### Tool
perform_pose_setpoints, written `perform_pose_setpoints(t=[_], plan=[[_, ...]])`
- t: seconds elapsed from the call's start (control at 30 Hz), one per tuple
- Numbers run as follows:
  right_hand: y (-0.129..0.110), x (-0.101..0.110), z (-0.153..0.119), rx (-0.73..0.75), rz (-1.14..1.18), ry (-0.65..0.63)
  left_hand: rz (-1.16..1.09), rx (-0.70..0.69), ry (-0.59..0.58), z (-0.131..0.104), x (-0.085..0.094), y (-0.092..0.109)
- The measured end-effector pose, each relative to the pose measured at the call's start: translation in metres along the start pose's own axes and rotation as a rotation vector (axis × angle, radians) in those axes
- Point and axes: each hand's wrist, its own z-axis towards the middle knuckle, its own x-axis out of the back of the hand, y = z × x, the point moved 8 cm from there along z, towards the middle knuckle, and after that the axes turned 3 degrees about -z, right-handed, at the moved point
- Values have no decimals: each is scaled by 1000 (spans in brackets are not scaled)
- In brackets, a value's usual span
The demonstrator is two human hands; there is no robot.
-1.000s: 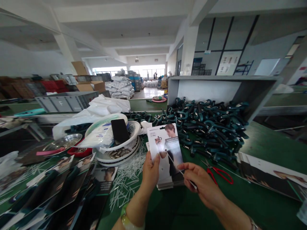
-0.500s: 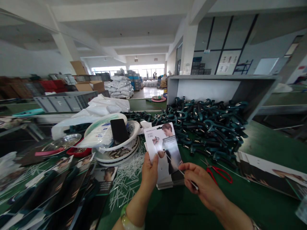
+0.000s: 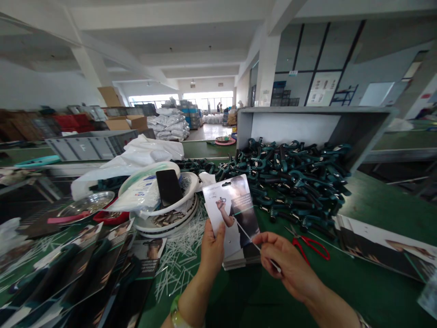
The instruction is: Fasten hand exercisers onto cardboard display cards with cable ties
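My left hand (image 3: 212,248) pinches the left edge of a printed backing card (image 3: 223,232), thumb on its front. The card tilts up above a stack of like cards (image 3: 234,263). In my right hand (image 3: 287,262) is a thin white cable tie (image 3: 243,229), gripped between thumb and fingers. It slants up to the left, and its far end meets the front of the card near the middle; whether it passes through a hole I cannot tell. Red-handled scissors (image 3: 316,248) lie partly open just right of my right hand.
Dark green hand grippers (image 3: 293,182) spill from a grey bin (image 3: 370,132). Loose white strips (image 3: 177,264) are scattered left of my hands. A phone (image 3: 169,187) rests on a white bowl (image 3: 193,189). Carded grippers (image 3: 82,278) lie front left, another card stack (image 3: 382,246) right.
The upper part of the card has tilted slightly, and its print catches the light differently. Both hands keep their hold, almost unmoved. The view has shifted a little.
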Motion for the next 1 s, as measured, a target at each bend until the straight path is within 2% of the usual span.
perform_pose_setpoints(t=[0.17, 0.33, 0.43, 0.5, 0.6, 0.7, 0.9, 1.0], plan=[[6, 2, 1, -24, 0, 17, -130, 38, -30, 0, -4, -2], [5, 2, 1, -21, 3, 17, -93, 36, -27, -1, -2, -2], [1, 0, 4, 13, 23, -4, -133, 50, -72, -4, -7, -2], [0, -1, 9, 35, 27, -11, -223, 122, -116, -7, -12, -6], [1, -2, 18, 62, 21, -27, -332, 306, -135, -16, -18, -17], [6, -2, 27, 71, 9, -35, -334, 453, -165, -27, -24, -28], [9, 0, 29, 57, -74, -8, -208, 390, -163, -28, -32, -27], [1, 17, 28, 96, -188, -1, -225, 416, -133, -25, -30, -22]])
